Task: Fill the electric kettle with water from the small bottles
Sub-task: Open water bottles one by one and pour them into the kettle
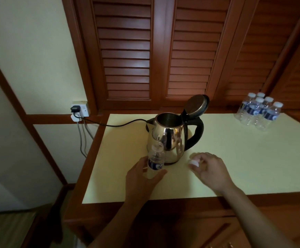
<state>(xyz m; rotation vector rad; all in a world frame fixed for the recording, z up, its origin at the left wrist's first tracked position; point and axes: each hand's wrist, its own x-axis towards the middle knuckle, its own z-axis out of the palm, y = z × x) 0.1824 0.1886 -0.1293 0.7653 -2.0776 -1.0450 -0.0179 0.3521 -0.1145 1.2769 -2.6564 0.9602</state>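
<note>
1. Kettle [170, 136] stands lid-up just beyond both hands; its contents cannot be made out.
2. Left hand [143, 178] grips an uncapped, clear bottle [155, 158] touching the kettle's front.
3. Right hand [212, 170] pinches a white cap [194, 162].

I was looking into what seemed a hotel or guest room: a steel electric kettle [170, 136] stood on a cream-topped wooden desk [244, 158] beside a cluster of small water bottles [259, 111]. Behind were louvred wooden doors [154, 51], with a wall socket [80, 110] holding plugs at the left.
</note>
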